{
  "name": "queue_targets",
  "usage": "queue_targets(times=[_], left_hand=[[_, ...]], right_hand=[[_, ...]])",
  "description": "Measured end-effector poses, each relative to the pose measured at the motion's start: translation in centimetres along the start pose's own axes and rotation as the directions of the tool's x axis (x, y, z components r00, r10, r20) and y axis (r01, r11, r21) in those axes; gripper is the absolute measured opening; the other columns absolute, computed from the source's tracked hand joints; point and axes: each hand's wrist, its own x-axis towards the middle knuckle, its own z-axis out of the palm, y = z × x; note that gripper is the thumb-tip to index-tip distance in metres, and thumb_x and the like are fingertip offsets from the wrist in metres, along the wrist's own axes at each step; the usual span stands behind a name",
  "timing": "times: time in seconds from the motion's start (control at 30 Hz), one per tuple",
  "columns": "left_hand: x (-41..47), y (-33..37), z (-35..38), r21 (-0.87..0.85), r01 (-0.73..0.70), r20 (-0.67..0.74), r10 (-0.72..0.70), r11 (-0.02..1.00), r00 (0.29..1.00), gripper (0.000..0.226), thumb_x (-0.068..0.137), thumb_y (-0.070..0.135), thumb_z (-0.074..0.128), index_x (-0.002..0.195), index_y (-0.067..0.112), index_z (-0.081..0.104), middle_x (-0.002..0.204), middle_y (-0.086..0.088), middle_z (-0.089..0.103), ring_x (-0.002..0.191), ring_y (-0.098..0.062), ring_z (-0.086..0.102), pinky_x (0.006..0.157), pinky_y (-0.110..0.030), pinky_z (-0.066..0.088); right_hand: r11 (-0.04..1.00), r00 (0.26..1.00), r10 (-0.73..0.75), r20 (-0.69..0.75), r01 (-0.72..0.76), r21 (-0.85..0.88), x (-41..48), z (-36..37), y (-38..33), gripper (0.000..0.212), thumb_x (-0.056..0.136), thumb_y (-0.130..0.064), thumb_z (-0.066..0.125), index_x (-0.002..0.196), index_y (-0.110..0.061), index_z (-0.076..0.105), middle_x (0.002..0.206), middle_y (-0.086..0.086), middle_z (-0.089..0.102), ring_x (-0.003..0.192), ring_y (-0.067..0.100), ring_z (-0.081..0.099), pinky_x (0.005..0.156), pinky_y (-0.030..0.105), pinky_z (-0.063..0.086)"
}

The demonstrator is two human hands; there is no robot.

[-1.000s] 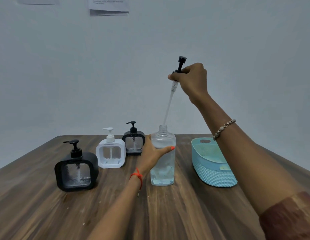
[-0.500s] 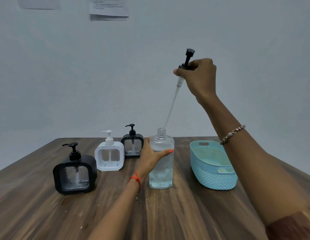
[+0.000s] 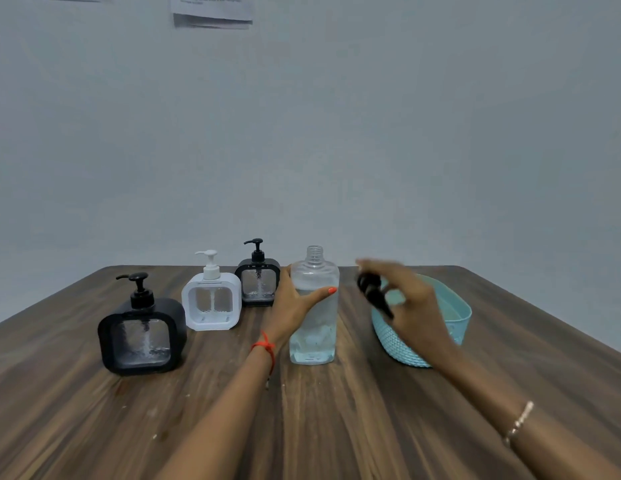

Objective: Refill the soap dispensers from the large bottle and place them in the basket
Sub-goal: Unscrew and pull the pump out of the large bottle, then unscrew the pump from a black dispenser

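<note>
I am wrapping my left hand (image 3: 295,303) round the large bottle (image 3: 314,327), thumb across its front, fingers behind it. The bottle is standing upright at mid-table (image 3: 94,410) with its threaded neck open, and clear liquid is filling most of it. My right hand (image 3: 409,303), blurred, is gripping the black pump (image 3: 371,292) just right of the bottle, in front of the blue basket (image 3: 461,317). Three dispensers are standing to the left with their pumps on: a near black dispenser (image 3: 142,336), a white dispenser (image 3: 212,301), and a far black dispenser (image 3: 259,282). A printed sheet (image 3: 212,10) is hanging on the wall; its lines are too small to read.
</note>
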Motion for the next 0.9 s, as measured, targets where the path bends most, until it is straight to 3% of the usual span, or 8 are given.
queue_targets(times=[0.1, 0.23, 0.4, 0.6, 0.7, 0.77, 0.83, 0.9], left_hand=[[-0.2, -0.1, 0.2, -0.009, 0.008, -0.007, -0.008, 1.0, 1.0, 0.069, 0.07, 0.023, 0.081, 0.125, 0.013, 0.041, 0.114, 0.003, 0.057, 0.101, -0.007, 0.059, 0.079, -0.019, 0.053], [-0.3, 0.2, 0.1, 0.01, -0.001, -0.003, 0.001, 1.0, 1.0, 0.072, 0.069, 0.024, 0.08, 0.128, 0.012, 0.04, 0.121, -0.003, 0.055, 0.109, -0.016, 0.057, 0.093, -0.033, 0.051], [-0.4, 0.5, 0.1, 0.041, 0.024, 0.008, -0.024, 0.999, 1.0, 0.071, 0.07, 0.028, 0.079, 0.128, 0.012, 0.04, 0.118, 0.001, 0.055, 0.101, -0.007, 0.056, 0.078, -0.017, 0.049], [-0.9, 0.6, -0.7, 0.089, 0.082, 0.082, -0.089, 0.993, 0.993, 0.071, 0.066, 0.045, 0.078, 0.122, 0.014, 0.047, 0.121, -0.001, 0.06, 0.104, -0.01, 0.061, 0.086, -0.027, 0.053], [-1.9, 0.7, -1.4, 0.105, 0.105, 0.168, -0.122, 0.989, 0.978, 0.033, 0.079, 0.024, 0.072, 0.106, 0.021, 0.054, 0.105, 0.002, 0.065, 0.082, 0.006, 0.065, 0.065, -0.01, 0.051], [-2.6, 1.0, -2.1, 0.146, 0.118, 0.157, -0.141, 0.982, 0.978, 0.026, 0.083, 0.023, 0.068, 0.1, 0.023, 0.05, 0.103, 0.005, 0.061, 0.076, 0.009, 0.062, 0.06, -0.005, 0.047], [-3.2, 1.4, -3.3, 0.195, 0.108, 0.093, -0.128, 0.975, 0.987, 0.053, 0.079, 0.038, 0.069, 0.119, 0.016, 0.043, 0.124, 0.0, 0.053, 0.1, 0.001, 0.057, 0.076, -0.006, 0.045], [-3.8, 2.0, -4.4, 0.216, 0.077, 0.017, -0.083, 0.973, 0.996, 0.079, 0.077, 0.047, 0.068, 0.138, 0.011, 0.032, 0.144, -0.002, 0.039, 0.128, -0.015, 0.043, 0.099, -0.021, 0.037]], right_hand=[[0.992, 0.954, -0.037, 0.298, 0.07, -0.102, -4.9, 1.1, 2.3, 0.054, 0.067, -0.005, 0.08, 0.116, -0.014, 0.059, 0.109, 0.005, 0.067, 0.099, 0.008, 0.061, 0.092, 0.01, 0.043], [0.962, 0.834, -0.062, 0.549, 0.196, -0.189, -7.8, 1.8, 4.2, 0.039, 0.072, -0.011, 0.073, 0.109, -0.019, 0.064, 0.117, -0.001, 0.064, 0.107, 0.011, 0.061, 0.08, 0.027, 0.055], [0.983, 0.725, 0.048, 0.688, 0.086, -0.159, -7.9, 1.4, 4.4, 0.039, 0.089, -0.008, 0.054, 0.127, -0.014, 0.054, 0.139, -0.002, 0.049, 0.123, 0.011, 0.05, 0.099, 0.024, 0.042], [0.988, 0.694, 0.142, 0.706, -0.051, -0.148, -7.7, 1.3, 4.8, 0.025, 0.086, -0.004, 0.051, 0.107, -0.017, 0.057, 0.109, -0.002, 0.063, 0.096, 0.012, 0.06, 0.082, 0.034, 0.05], [0.981, 0.718, 0.188, 0.67, -0.106, -0.161, -7.1, 1.0, 5.2, 0.039, 0.082, 0.001, 0.055, 0.116, -0.016, 0.06, 0.114, -0.003, 0.065, 0.103, 0.009, 0.059, 0.087, 0.021, 0.048], [0.978, 0.756, 0.203, 0.622, -0.13, -0.162, -6.3, 1.2, 5.0, 0.04, 0.083, 0.003, 0.054, 0.118, -0.015, 0.061, 0.111, -0.002, 0.067, 0.101, 0.009, 0.061, 0.085, 0.017, 0.047], [0.984, 0.81, 0.18, 0.558, -0.147, -0.103, -5.0, 1.8, 3.7, 0.039, 0.08, 0.009, 0.053, 0.111, -0.01, 0.065, 0.097, -0.002, 0.07, 0.086, -0.001, 0.063, 0.077, 0.016, 0.05], [0.987, 0.847, 0.15, 0.51, -0.158, -0.028, -3.5, 2.6, 1.7, 0.036, 0.077, 0.014, 0.052, 0.106, -0.004, 0.066, 0.094, -0.003, 0.069, 0.086, -0.014, 0.059, 0.075, 0.008, 0.047]])
